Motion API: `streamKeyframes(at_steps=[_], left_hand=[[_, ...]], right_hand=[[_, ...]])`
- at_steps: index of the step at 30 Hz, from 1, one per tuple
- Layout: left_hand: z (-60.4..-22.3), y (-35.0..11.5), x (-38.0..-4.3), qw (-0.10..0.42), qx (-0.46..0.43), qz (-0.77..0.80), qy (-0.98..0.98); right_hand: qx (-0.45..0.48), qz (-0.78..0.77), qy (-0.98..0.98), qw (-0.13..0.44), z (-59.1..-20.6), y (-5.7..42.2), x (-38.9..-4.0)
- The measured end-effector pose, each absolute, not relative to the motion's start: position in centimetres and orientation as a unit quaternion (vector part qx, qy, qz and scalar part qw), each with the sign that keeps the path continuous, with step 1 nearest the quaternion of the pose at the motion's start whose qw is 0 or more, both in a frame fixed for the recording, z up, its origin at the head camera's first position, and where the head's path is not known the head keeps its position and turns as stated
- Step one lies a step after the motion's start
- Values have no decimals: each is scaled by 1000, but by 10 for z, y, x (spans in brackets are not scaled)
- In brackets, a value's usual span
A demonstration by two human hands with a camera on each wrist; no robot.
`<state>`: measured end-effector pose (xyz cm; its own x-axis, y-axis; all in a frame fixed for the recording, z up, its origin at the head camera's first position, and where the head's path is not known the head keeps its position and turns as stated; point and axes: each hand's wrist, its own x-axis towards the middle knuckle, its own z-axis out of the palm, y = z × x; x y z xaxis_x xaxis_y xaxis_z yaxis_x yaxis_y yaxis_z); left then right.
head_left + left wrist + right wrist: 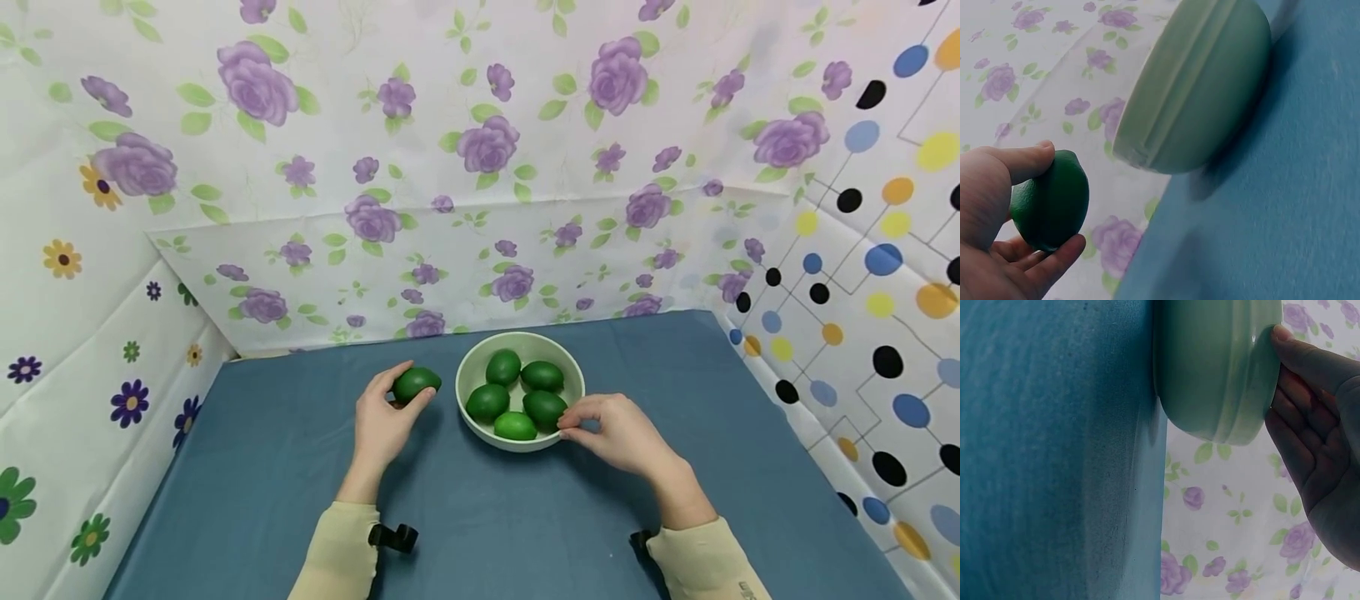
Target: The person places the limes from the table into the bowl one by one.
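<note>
My left hand (384,421) holds a dark green lime (417,385) between thumb and fingers, raised to the left of the bowl. In the left wrist view the same lime (1054,201) shows a blunt tip and smooth skin. The pale green bowl (521,446) contains several dark green limes (503,367) and one brighter green lime (515,426). At the bowl's right front side, my right hand (618,432) pinches the rim. The right wrist view shows the thumb and fingers at the rim of the bowl (1210,369); part of their contact is hidden.
A blue cloth (285,467) covers the table. Behind it stands a sheet with purple roses (487,146). Flower-print cloth (82,400) borders the left side, and a dotted sheet (862,333) borders the right.
</note>
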<state>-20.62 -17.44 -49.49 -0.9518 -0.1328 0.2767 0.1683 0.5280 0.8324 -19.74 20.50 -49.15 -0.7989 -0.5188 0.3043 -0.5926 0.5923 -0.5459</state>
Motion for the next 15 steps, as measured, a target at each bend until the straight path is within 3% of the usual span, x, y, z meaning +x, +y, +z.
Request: streamKeyframes(at_steps=[15], left_hand=[[-490, -156, -206, 139, -26, -515, -846]], right_hand=[[309, 318, -895, 49, -491, 206, -198]])
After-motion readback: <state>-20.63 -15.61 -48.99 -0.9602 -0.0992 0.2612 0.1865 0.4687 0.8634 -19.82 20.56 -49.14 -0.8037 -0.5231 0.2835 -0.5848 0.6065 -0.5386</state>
